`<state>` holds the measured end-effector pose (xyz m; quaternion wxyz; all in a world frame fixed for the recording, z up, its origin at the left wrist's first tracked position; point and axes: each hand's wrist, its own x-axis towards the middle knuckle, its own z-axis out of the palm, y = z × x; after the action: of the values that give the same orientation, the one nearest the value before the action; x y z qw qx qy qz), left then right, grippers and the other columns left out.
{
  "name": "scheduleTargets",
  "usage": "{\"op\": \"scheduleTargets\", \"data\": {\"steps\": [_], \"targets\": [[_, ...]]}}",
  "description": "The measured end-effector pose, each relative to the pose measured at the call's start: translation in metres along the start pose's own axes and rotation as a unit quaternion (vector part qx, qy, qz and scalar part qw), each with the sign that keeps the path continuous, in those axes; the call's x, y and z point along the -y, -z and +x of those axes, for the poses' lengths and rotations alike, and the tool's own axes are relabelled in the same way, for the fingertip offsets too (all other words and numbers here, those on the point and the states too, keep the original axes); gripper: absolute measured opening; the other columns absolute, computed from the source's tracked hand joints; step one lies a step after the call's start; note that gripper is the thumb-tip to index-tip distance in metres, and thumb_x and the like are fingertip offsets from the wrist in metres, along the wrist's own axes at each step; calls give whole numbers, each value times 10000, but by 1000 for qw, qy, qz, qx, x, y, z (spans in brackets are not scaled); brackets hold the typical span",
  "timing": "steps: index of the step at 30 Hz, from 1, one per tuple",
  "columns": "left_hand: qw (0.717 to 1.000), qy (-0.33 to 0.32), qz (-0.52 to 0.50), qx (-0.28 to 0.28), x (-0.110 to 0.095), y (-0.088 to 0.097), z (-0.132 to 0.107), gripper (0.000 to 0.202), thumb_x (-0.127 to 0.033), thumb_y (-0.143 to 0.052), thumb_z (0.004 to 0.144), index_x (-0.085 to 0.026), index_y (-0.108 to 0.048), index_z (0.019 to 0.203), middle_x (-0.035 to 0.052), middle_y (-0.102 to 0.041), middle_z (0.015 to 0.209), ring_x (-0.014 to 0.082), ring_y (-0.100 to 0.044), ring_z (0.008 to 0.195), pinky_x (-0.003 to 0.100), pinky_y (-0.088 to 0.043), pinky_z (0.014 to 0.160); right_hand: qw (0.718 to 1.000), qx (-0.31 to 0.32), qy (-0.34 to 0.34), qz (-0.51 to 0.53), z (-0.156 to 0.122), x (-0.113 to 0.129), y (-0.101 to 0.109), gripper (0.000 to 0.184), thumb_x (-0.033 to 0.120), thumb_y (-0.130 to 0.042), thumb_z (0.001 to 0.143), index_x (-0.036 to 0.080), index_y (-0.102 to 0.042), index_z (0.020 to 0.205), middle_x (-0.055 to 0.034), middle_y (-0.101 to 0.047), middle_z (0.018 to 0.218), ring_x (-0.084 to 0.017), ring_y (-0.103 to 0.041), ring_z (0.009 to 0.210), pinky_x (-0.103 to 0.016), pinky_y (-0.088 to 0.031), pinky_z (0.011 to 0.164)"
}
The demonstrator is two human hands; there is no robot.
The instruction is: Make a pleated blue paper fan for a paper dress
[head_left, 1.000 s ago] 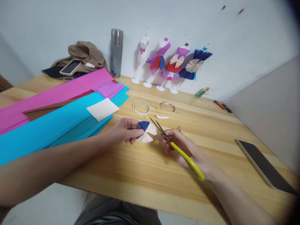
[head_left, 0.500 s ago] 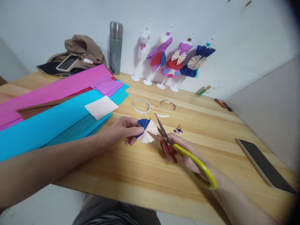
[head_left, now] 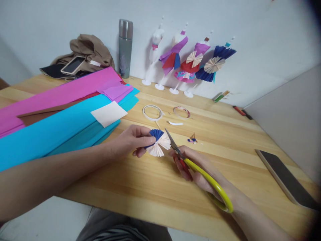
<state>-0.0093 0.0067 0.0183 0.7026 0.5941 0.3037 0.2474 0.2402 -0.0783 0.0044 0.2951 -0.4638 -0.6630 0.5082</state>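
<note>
My left hand (head_left: 131, 140) pinches a small pleated paper rosette (head_left: 157, 143), part dark blue and part cream, just above the wooden table (head_left: 155, 187). My right hand (head_left: 198, 167) grips yellow-handled scissors (head_left: 200, 170), fingers through the loops. The blades are nearly closed and their tip touches the rosette's right edge. Small paper scraps (head_left: 192, 139) lie on the table just beyond the scissors.
Long sheets of cyan paper (head_left: 57, 130) and pink paper (head_left: 57, 95) with a white square (head_left: 109, 113) lie at left. Two tape rings (head_left: 152, 112) sit ahead. Four dressed mannequin figures (head_left: 185, 63) and a flask (head_left: 124, 48) stand by the wall. A phone (head_left: 286, 179) lies at right.
The scissor blades have gone from apart to nearly closed and moved against the rosette's right edge. My right hand shifted lower and to the right. The left hand kept its hold.
</note>
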Motion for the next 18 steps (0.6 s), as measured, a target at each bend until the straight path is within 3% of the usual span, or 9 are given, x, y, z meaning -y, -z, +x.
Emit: {"op": "scheduleTargets", "data": {"steps": [18], "targets": [[1000, 3, 9, 7, 2, 5, 2, 335, -453, -647, 782, -127, -660, 704, -31, -483, 425, 66, -384, 377, 209, -249, 399, 1000, 0, 0, -3, 0, 16, -2, 403, 620, -581, 873, 233, -577, 983, -29, -536, 787, -164, -461, 632, -306, -378, 571]]}}
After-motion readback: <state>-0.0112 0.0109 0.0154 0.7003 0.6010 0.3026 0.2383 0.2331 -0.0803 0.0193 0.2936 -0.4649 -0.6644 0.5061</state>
